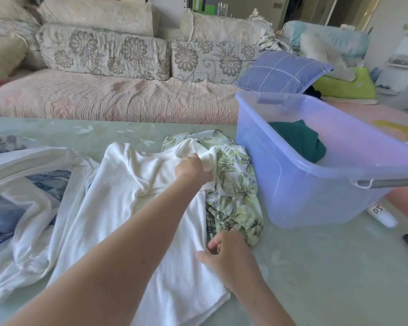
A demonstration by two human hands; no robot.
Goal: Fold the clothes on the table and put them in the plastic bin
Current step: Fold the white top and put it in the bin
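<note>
White ribbed top [137, 208] mid-table beside plastic bin [316, 184]: left hand [193, 169] pinches its far edge, right hand [224, 252] pinches near edge; pull taut, fold square before binning.

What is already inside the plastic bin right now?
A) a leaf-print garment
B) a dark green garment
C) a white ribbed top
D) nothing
B: a dark green garment lies inside the plastic bin, while the white ribbed top and the leaf-print garment are on the table beside it.
</note>
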